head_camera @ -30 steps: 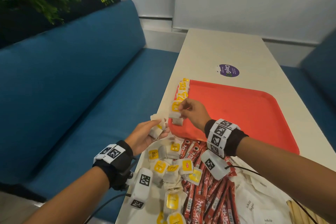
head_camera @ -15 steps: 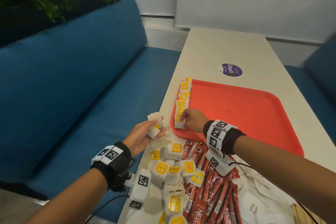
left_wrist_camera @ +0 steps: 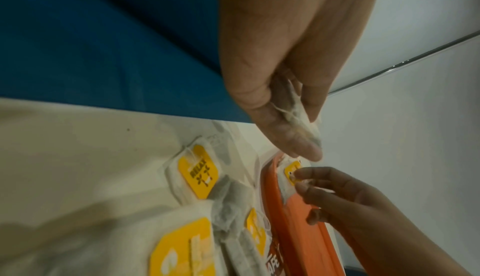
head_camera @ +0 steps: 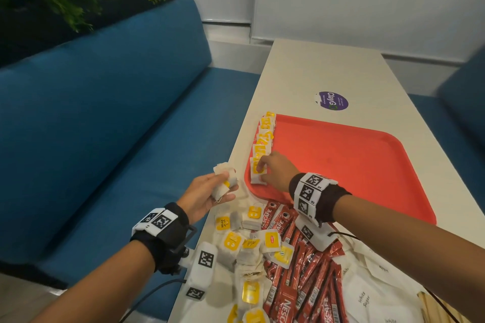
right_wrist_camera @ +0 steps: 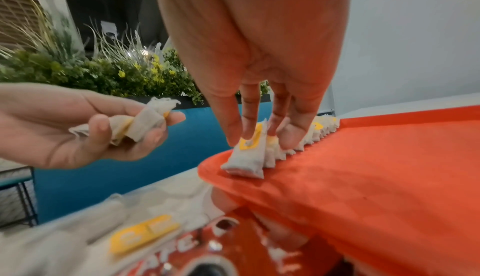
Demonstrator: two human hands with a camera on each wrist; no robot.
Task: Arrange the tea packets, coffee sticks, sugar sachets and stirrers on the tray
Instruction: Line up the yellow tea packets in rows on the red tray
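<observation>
Several packets [head_camera: 222, 183] in left hand [head_camera: 203, 196] | right hand [head_camera: 278, 170] pinches front tray packet [head_camera: 255, 179]

- One tray [head_camera: 354, 165].
- More than six tea packets [head_camera: 263, 136] in a row along the tray's left edge, overlapped; exact count unreadable.
- At least two more in my left hand [head_camera: 207, 196].
- I count nine yellow tags among the loose ones at the near left edge of the table [head_camera: 328, 68].
- Over a dozen coffee sticks [head_camera: 309, 283], heaped.
- Several sugar sachets [head_camera: 367, 291], overlapped.
- One bundle of stirrers [head_camera: 430, 307], uncounted.
</observation>
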